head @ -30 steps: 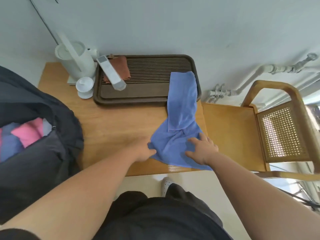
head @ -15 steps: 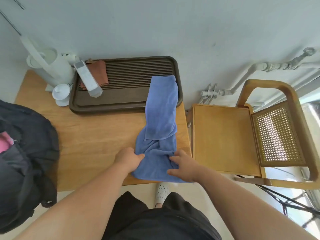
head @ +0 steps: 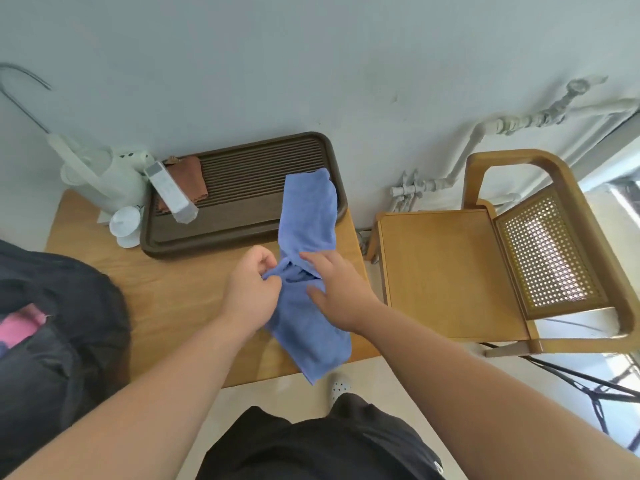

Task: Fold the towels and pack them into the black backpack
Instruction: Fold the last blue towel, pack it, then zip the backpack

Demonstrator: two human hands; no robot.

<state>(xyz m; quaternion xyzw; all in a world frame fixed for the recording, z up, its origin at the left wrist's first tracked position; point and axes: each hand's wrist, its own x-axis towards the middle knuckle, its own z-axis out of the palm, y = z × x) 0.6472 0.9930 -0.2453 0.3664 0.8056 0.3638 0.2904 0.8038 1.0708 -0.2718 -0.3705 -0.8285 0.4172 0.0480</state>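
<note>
The fingers [head: 266,264] of my left hand [head: 251,292] are curled in and pinched on a bunched ridge of the blue towel [head: 308,216] at the centre of the frame. The fingers [head: 317,259] of my right hand [head: 341,296] lie straight and spread apart, resting flat on the cloth just right of that pinch, I judge to pin the layer down so the gathered edge can be drawn out without dragging the whole piece. The towel lies as a long strip on the wooden table [head: 173,299]: its far end is draped over the right part of the dark slatted tray [head: 242,181] in the upper middle, its near end hangs a little past the table's front edge at the lower centre, and the middle, where my hands are, is twisted and rumpled. So the fold is not yet neat, and I take this as the straightening step. The black backpack [head: 79,306] sits open at the left edge of the frame, close beside my left arm, with a pink towel [head: 20,327] showing in its mouth, placed within reach, I'd guess, so each folded piece goes straight in. A white kettle [head: 104,174], a small white cup [head: 124,223] and a brown cloth [head: 188,178] sit at the upper left, away from where I work, and a wooden chair [head: 450,271] stands to the right
</note>
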